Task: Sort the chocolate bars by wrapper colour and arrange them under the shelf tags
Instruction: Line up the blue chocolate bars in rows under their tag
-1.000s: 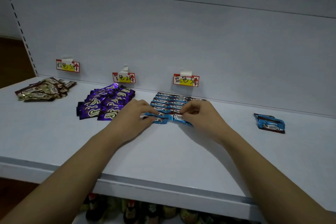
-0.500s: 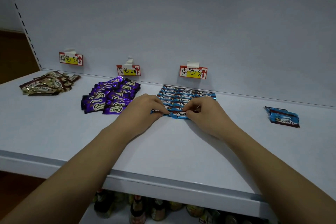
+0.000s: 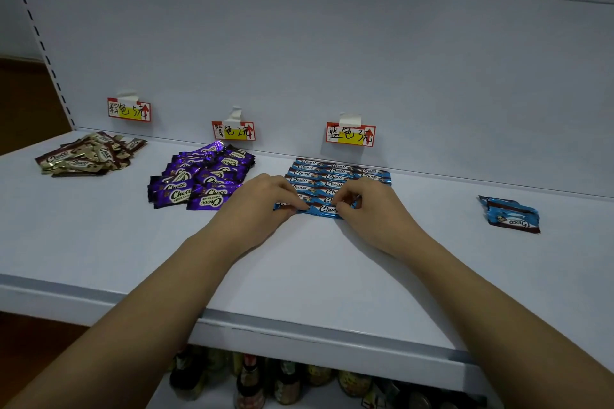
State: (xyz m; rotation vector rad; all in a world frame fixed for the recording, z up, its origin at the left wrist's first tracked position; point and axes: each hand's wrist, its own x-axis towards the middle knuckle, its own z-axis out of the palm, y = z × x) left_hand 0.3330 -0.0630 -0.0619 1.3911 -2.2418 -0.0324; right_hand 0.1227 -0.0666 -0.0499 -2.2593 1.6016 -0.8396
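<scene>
Front blue bar's [image 3: 324, 210] ends — under both hands' fingertips [image 3: 300, 206].

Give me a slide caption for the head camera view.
Both hands set a blue chocolate bar in the row under the blue tag.

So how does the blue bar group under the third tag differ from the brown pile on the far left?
The blue-wrapped chocolate bars lie in neat overlapping rows directly below their tag; the brown-and-gold-wrapped chocolate bars sit in a loose, jumbled heap, offset left of theirs. Both hands, left hand and right hand, are pinching the front blue bar; nothing touches the brown heap. Both carry the Choco logo and rest on the white shelf.
</scene>
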